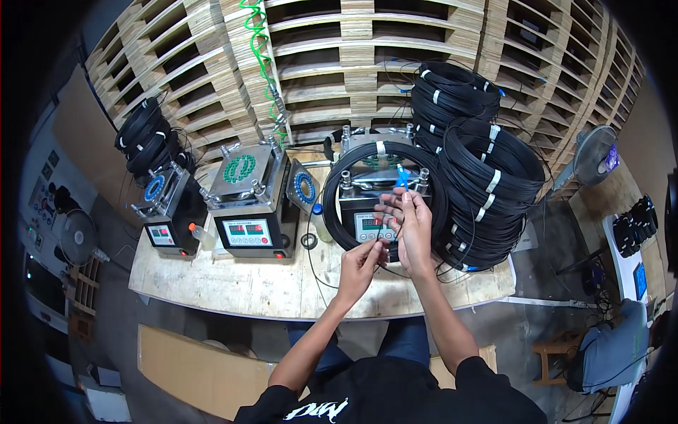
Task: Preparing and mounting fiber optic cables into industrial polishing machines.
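Observation:
A black cable coil (333, 212) with white tape at its top leans around the front of a metal-topped machine (417, 185). My right hand (415, 230) is raised before that machine's panel, thumb and forefinger pinched just below a blue connector (402, 174) on a cable end; its other fingers are smeared by motion. Lower and to the left, my left hand (361, 267) is closed, fingertips pinching a thin black cable near the coil's bottom edge. What lies between the left fingertips is mostly hidden.
Tall stacks of taped black cable coils (487, 180) stand on the right, another stack (146, 138) at far left. Two more machines (247, 212) (166, 226), plastic bottles (321, 225) and a black ring (308, 241) share the wooden table (205, 279). Wooden pallets (353, 53) rise behind; a fan (595, 157) stands right.

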`<state>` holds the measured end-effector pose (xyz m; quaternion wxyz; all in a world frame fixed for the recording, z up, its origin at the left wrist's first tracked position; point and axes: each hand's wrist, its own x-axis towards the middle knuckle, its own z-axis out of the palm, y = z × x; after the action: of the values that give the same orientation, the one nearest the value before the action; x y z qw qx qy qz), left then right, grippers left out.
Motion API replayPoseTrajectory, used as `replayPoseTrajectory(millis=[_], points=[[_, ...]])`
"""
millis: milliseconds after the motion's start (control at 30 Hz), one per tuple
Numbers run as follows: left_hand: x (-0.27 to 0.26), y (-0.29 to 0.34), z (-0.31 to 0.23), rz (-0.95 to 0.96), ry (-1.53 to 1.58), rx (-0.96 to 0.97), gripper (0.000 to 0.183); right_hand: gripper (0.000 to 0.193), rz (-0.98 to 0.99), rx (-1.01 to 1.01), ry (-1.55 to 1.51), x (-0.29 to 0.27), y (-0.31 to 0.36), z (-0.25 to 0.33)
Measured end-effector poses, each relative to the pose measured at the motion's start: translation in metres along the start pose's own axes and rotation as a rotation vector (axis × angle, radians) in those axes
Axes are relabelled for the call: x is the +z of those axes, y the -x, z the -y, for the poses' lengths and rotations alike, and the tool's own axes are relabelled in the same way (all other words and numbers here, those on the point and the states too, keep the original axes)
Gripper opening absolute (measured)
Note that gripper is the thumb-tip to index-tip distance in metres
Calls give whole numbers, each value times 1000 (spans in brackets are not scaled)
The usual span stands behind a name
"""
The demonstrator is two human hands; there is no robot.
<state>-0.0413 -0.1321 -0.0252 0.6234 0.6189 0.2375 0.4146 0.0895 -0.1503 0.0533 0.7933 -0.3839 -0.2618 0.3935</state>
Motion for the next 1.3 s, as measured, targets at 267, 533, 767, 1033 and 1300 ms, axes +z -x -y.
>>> replayPoseTrajectory(millis=[267, 533, 767, 1033, 1300], points=[[-15, 7, -14, 172, -70, -84, 36, 26, 40, -81, -10, -2, 16, -15], [-34, -38, -82, 118, 118, -60, 47, 31, 128, 20, 172, 7, 44, -13], [-26, -31, -108, 94, 0, -59, 41, 23, 178, 49, 177, 5, 60, -18], [-20, -13, -108, -63, -57, 79, 40, 21, 186, -23, 292, 6, 62, -11], [-27, -12, -107, -64, 116, 67, 33, 23, 192, 83, 305, 9, 65, 3]])
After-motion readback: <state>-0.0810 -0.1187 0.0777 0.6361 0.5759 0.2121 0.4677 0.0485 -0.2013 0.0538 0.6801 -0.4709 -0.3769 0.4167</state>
